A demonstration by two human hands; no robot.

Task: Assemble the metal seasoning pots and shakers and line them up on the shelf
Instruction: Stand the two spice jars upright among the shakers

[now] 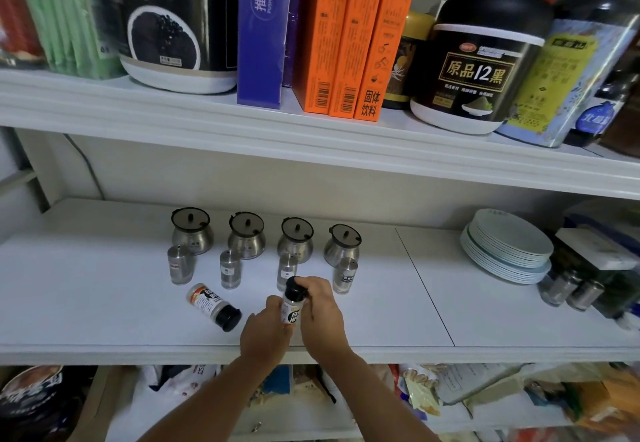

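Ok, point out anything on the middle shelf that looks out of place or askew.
One black-capped spice bottle lies on its side in front of the two left shakers, while the metal pots and shakers stand upright in rows. Nothing looks spilled.

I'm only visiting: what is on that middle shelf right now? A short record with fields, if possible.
Back row: four lidded metal pots.
Front row: four upright metal shakers.
In hand: spice bottle, upright; left hand grips its body, right hand grips its black cap.
Lying down: second bottle, on its side, left of the hands.
Far right: stack of plates.
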